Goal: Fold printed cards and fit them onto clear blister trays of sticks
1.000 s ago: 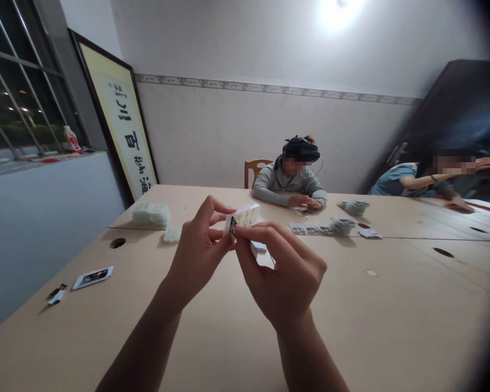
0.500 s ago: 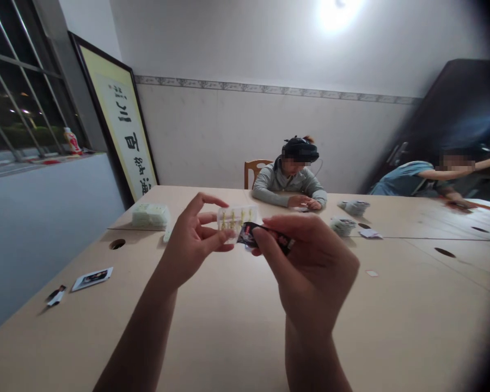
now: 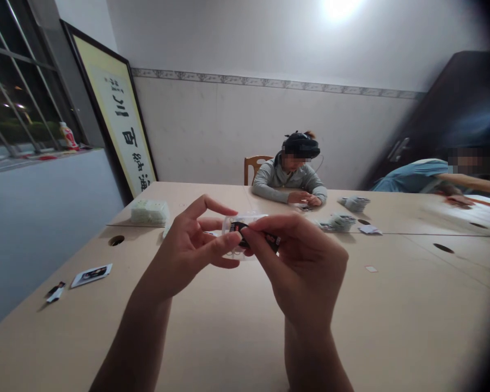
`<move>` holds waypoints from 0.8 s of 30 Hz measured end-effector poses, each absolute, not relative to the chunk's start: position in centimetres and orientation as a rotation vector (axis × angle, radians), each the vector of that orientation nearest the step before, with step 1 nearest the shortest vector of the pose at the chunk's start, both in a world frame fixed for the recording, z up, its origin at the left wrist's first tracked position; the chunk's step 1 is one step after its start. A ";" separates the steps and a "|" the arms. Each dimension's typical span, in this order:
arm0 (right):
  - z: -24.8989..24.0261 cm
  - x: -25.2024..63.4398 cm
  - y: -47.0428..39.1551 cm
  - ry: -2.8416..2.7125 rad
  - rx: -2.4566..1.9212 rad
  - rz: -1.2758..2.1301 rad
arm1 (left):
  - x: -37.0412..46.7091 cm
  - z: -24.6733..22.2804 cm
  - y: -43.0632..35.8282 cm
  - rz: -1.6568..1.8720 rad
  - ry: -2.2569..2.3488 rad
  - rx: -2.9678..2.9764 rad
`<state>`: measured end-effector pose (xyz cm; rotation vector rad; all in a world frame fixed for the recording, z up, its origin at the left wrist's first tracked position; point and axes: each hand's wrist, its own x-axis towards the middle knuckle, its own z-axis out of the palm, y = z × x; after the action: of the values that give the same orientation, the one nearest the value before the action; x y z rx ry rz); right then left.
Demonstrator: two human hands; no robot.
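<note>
Between the thumb and fingers of my left hand [image 3: 188,247] is a small clear plastic case [image 3: 245,217], held up above the table. My right hand [image 3: 308,264] pinches a small black printed card [image 3: 271,243] between thumb and index finger. The card lies across the near face of the case and covers much of it. Its left end is close to my left thumb; whether the thumb presses on it I cannot tell. What the case contains is mostly hidden behind the card and fingers.
On the table [image 3: 212,337] lie a printed packet [image 3: 92,275] and a small torn-looking piece [image 3: 56,293] at left. A stack of pale cases [image 3: 149,212] stands farther back. More stacks [image 3: 342,222] are at right. A person [image 3: 288,177] sits opposite; another [image 3: 416,175] leans in at right.
The black card has moved left, from the case's right edge to across its face. The case has turned slightly, and its gold-coloured pieces are now mostly covered. The person at right has shifted.
</note>
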<state>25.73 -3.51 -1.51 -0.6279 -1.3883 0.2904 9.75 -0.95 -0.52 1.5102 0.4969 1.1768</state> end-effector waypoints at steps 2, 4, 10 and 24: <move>-1.5 25.7 -3.5 -1.393 -0.621 0.294 | 9.8 -0.6 -1.0 1.187 0.489 1.508; -1.5 25.7 -3.6 -1.390 -0.613 0.298 | 9.8 -0.6 -1.0 1.192 0.471 1.505; -1.5 25.6 -3.8 -1.384 -0.631 0.262 | 10.0 -0.6 -1.3 1.232 0.486 1.498; -1.4 25.8 -3.9 -1.389 -0.623 0.293 | 9.8 -0.7 -1.7 1.231 0.516 1.551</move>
<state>25.78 -3.89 -1.44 -0.6226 -1.3887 0.2934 9.84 -1.69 -0.65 1.5513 0.5163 1.2312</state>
